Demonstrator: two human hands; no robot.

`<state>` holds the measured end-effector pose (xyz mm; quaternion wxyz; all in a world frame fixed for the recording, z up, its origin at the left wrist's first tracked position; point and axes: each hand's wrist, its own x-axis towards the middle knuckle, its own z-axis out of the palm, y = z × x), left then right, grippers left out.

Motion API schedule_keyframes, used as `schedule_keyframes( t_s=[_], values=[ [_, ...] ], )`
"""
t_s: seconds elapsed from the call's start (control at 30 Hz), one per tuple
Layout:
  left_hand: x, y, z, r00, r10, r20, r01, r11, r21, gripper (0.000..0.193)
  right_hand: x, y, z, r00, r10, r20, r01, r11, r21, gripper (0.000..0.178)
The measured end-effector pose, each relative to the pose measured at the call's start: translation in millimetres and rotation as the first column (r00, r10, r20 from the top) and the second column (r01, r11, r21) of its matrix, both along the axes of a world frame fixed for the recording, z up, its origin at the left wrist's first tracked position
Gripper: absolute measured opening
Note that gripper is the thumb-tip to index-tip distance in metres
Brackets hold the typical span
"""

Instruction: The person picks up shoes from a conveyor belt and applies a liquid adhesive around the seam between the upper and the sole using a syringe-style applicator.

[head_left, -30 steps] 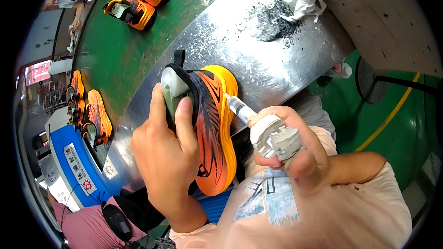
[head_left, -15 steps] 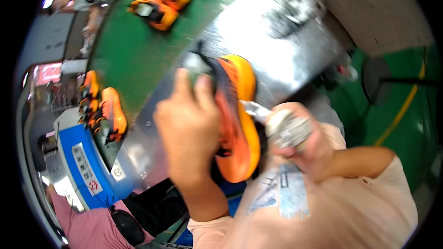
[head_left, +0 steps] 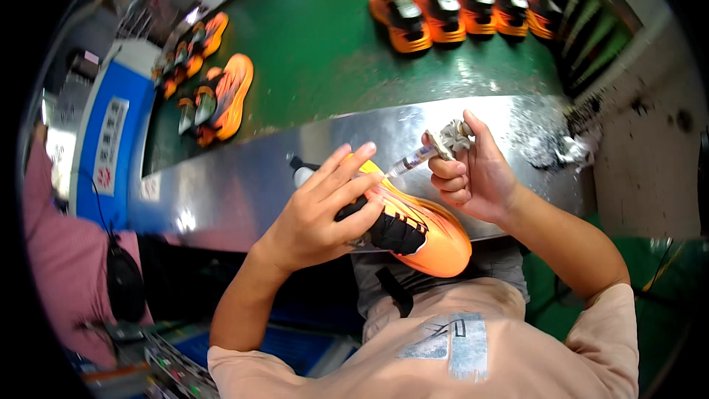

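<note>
My left hand [head_left: 316, 214] grips an orange running shoe [head_left: 445, 242] by its heel and collar, fingers spread over the upper. Black laces and a dark tongue show past my fingertips. The shoe is tilted over the table's near edge, its toe toward my lower right. In my right hand [head_left: 484, 177] is a clear syringe [head_left: 413, 160] with a wad of whitish wrapping around its back end. Its tip points left and meets the shoe's side near my left fingertips; whether it touches is too small to tell.
A metal worktop [head_left: 310, 140] borders a green surface [head_left: 310, 52]. Several orange shoes [head_left: 447, 11] stand in a row at the far right, with more shoes [head_left: 230, 96] at the left. Crumpled scraps [head_left: 576, 149] lie at the right. A person in pink [head_left: 63, 229] is at the left.
My view has turned, bringing the shoe row to the far right. The shoe has swung from near upright to slanting, toe rightward. The syringe now comes from above right.
</note>
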<state>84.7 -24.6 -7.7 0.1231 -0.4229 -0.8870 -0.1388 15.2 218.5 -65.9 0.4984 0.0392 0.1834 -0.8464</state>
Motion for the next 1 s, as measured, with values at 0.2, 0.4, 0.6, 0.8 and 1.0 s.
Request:
schedule_keyframes(
  t_s=[0.2, 0.4, 0.6, 0.8, 1.0],
  values=[
    [64, -15, -35, 0.934, 0.28, -0.221, -0.229, 0.946, 0.232, 0.015, 2, -49, 51, 0.911, 0.329, -0.247, -0.229, 0.904, 0.361, 0.067],
    [103, 3, -62, 0.825, 0.517, -0.229, -0.455, 0.848, 0.273, 0.017, 16, -50, 80, 0.752, 0.542, -0.375, -0.249, 0.761, 0.599, 0.082],
    [116, 6, -69, 0.789, 0.568, -0.233, -0.521, 0.82, 0.235, 0.015, 24, -12, 90, 0.845, 0.494, -0.205, -0.277, 0.732, 0.622, 0.096],
    [120, 5, -73, 0.783, 0.57, -0.25, -0.533, 0.821, 0.205, 0.021, 32, 19, 84, 0.901, 0.382, -0.208, -0.203, 0.793, 0.575, 0.094],
    [117, 8, -63, 0.783, 0.579, -0.228, -0.564, 0.815, 0.13, 0.022, 54, 63, 70, 0.937, 0.225, -0.266, -0.077, 0.879, 0.471, 0.101]
  ],
)
